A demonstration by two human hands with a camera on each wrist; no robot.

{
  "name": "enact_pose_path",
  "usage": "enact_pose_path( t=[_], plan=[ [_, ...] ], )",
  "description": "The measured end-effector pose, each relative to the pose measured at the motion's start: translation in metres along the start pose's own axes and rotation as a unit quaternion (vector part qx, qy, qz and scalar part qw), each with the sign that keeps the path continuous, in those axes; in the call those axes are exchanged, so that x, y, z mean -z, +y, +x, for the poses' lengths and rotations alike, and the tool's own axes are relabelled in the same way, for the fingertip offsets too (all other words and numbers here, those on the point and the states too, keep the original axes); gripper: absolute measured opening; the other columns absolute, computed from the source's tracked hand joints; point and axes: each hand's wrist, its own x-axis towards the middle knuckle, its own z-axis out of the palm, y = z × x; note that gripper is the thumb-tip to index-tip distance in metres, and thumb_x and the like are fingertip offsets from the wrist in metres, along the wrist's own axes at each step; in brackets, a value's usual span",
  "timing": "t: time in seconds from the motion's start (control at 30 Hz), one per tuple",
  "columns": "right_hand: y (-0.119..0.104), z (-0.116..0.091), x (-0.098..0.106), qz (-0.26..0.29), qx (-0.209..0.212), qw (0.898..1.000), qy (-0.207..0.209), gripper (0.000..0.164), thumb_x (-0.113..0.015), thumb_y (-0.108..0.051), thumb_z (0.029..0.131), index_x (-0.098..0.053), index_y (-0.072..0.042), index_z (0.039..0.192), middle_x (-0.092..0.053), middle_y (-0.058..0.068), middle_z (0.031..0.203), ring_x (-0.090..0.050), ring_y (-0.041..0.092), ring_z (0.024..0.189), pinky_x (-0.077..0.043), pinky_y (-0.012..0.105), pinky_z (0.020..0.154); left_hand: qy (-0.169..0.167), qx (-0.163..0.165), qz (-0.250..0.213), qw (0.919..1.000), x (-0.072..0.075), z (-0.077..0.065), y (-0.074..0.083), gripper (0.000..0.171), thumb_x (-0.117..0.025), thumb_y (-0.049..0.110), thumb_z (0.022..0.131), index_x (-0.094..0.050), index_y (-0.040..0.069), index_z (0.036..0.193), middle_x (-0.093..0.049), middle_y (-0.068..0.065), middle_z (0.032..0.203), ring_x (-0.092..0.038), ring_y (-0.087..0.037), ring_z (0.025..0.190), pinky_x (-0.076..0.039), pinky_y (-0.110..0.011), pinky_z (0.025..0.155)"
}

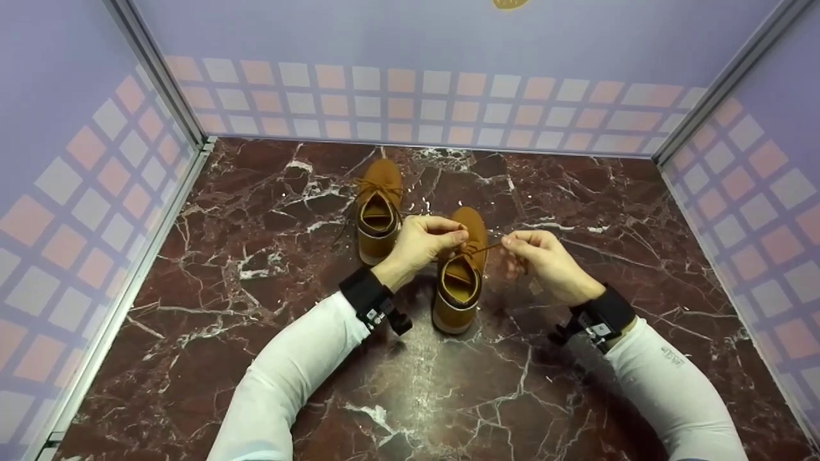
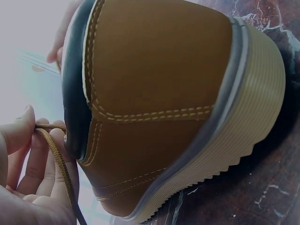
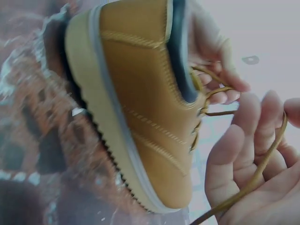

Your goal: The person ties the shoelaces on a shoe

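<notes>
Two tan shoes stand on the floor with their toes pointing away from me. My hands are over the right shoe point(image 1: 471, 221), whose brown lace is drawn out to both sides. Between thumb and fingers my left hand point(image 1: 423, 243) pinches one lace end point(image 2: 58, 157), which hangs down across the palm. With the thumb and fingers of my right hand point(image 1: 544, 259) I pinch the other lace end point(image 3: 265, 164), stretched from the eyelets. The left shoe point(image 1: 383, 173) sits a little farther off, its lace point(image 1: 378, 187) lying across its front.
Dark red marbled floor point(image 1: 256, 307) with white veins lies under the shoes. Purple panels with pink and white squares form a back wall point(image 1: 410, 38) and two side walls. Black straps with small cameras circle both wrists.
</notes>
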Motion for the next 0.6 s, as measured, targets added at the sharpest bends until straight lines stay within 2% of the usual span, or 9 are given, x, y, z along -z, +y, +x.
enact_pose_path(
  t=[0.17,0.4,0.6],
  plan=[
    [-0.015,-0.001,0.0,0.045,-0.003,0.999,0.022,0.033,-0.056,-0.015,0.116,-0.073,-0.019,0.088,-0.066,-0.009,0.073,-0.058,0.003,0.059,-0.052,0.016,0.055,0.0,0.004,0.0,1.0,0.001,0.0,-0.001,0.026,-0.089,0.003,0.096,-0.083,-0.008,0.118,-0.085,0.006,0.084,-0.077,-0.006,0.068,-0.064,-0.019,0.063],
    [-0.043,-0.002,0.003,0.084,0.015,0.996,0.012,0.037,-0.053,-0.021,0.119,-0.072,-0.018,0.088,-0.065,-0.008,0.068,-0.049,0.003,0.052,-0.04,0.017,0.047,-0.002,0.009,0.005,0.9999,0.001,-0.002,0.001,0.026,-0.089,0.004,0.095,-0.083,-0.006,0.119,-0.086,0.005,0.084,-0.078,-0.006,0.07,-0.064,-0.019,0.064],
    [-0.07,0.007,0.0,0.091,0.043,0.995,0.021,0.036,-0.055,-0.023,0.119,-0.072,-0.018,0.087,-0.063,-0.007,0.066,-0.044,0.003,0.05,-0.034,0.018,0.046,-0.001,0.009,0.025,0.9997,0.0,-0.003,0.0,0.028,-0.091,0.007,0.095,-0.083,-0.006,0.118,-0.086,0.007,0.088,-0.077,-0.003,0.072,-0.065,-0.018,0.068]
  ],
)
